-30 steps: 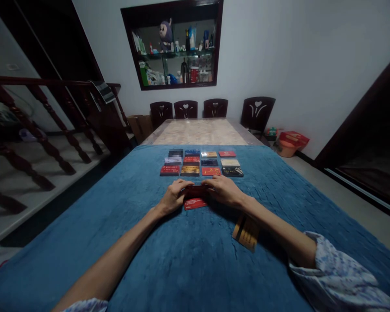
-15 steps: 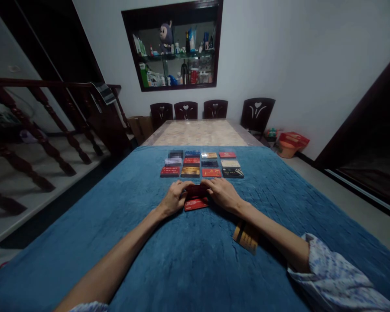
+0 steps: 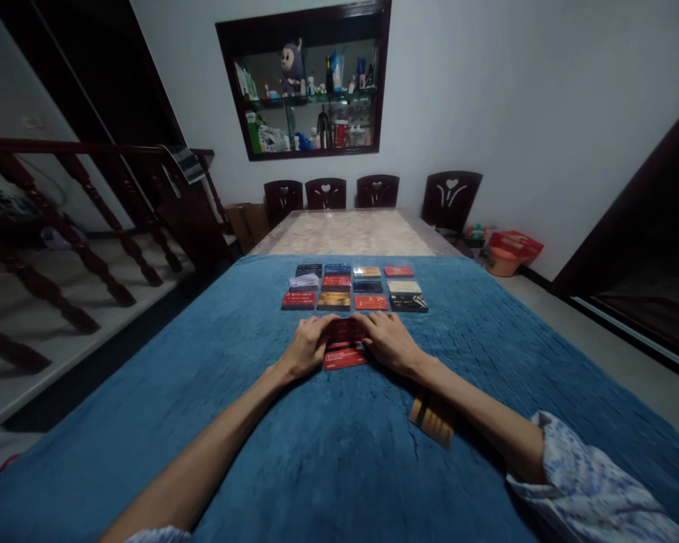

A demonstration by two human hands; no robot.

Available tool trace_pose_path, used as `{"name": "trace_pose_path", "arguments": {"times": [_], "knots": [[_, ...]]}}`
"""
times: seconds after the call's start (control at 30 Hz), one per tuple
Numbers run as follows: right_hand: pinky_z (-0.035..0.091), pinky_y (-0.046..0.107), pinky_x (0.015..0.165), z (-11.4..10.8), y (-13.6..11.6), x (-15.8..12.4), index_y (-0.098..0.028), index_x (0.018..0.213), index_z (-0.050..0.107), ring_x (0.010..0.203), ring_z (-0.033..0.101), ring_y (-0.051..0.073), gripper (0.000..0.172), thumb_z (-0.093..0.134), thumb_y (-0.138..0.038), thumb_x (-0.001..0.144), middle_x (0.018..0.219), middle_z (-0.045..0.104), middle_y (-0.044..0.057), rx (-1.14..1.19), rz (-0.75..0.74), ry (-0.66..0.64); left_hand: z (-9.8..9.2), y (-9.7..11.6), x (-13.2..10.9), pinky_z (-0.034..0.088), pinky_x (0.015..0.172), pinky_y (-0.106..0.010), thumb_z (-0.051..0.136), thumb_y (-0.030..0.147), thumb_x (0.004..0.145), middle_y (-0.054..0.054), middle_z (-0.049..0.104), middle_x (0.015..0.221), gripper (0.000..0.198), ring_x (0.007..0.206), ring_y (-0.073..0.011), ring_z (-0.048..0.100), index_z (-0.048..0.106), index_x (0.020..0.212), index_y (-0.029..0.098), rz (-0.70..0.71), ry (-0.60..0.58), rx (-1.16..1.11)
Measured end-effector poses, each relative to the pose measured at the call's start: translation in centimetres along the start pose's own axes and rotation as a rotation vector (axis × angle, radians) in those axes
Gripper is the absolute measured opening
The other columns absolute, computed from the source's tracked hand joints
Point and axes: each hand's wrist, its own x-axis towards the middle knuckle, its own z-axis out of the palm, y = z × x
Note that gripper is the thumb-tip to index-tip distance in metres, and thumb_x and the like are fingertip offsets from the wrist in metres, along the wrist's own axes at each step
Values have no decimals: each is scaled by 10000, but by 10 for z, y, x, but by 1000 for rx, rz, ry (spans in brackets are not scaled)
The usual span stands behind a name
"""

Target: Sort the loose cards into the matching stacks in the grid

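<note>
Between my two hands stands a dark red stack of cards (image 3: 346, 330), its long side toward me. My left hand (image 3: 310, 343) grips its left end, fingers bent around it. On the right end my right hand (image 3: 389, 341) is closed in the same way. A bright red card (image 3: 345, 357) with white print lies flat on the cloth just in front of the stack. Part of a gold card with a dark stripe (image 3: 433, 419) shows beside my right forearm. Beyond my hands, several card stacks lie in rows, among them a gold stack (image 3: 333, 301) and a black one (image 3: 408, 302).
A blue cloth (image 3: 249, 467) covers the near part of the table, and the bare marbled tabletop (image 3: 356, 230) shows behind it. Dark chairs (image 3: 378, 191) stand at the far end. A wooden railing (image 3: 96, 219) runs along the left.
The red stack in my hands looks slightly tipped, showing more of its printed face. Both hands keep their hold. The whole view has shifted slightly.
</note>
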Motion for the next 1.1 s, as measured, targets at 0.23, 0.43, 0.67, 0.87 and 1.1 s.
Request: {"name": "trace_pose_path", "arguments": {"times": [0.23, 0.43, 0.67, 0.87, 1.1], "knots": [[362, 385, 894, -2, 1, 0, -188, 1359, 499, 1042, 558, 273, 522, 633, -189, 854, 1107, 655, 130, -66, -36, 78, -2, 3, 1, 432, 933, -389, 526, 62, 837, -79, 681, 1146, 499, 1030, -223, 607, 514, 1319, 190, -10, 33, -12], [387, 395, 896, -3, 0, 2, -146, 1371, 493, 1067, 559, 283, 490, 556, -192, 887, 1181, 651, 166, -70, -37, 70, -9, 6, 1, 413, 957, -433, 617, 85, 787, -108, 651, 1205, 587, 1103, -261, 573, 475, 1350, 180, -6, -3, 42], [397, 398, 887, -17, -7, 11, -155, 1375, 512, 1120, 506, 304, 541, 613, -242, 850, 1240, 596, 178, -91, -28, 21, -22, 1, 2, 426, 944, -462, 631, 144, 813, -119, 595, 1228, 570, 1134, -288, 538, 479, 1361, 195, -23, -37, 140], [398, 413, 886, -26, -16, 26, -156, 1368, 512, 1142, 460, 303, 546, 631, -283, 851, 1277, 556, 176, -72, -58, -18, -37, -8, 1, 403, 988, -497, 612, 183, 835, -158, 524, 1329, 557, 1223, -318, 488, 485, 1378, 181, -3, -53, 215], [408, 398, 879, -32, -25, 49, -145, 1292, 557, 1152, 460, 297, 466, 592, -375, 888, 1270, 560, 166, -71, -62, -117, -53, -22, 2, 382, 1005, -528, 575, 175, 841, -167, 532, 1360, 564, 1256, -330, 455, 473, 1396, 170, -16, -107, 280]]}}
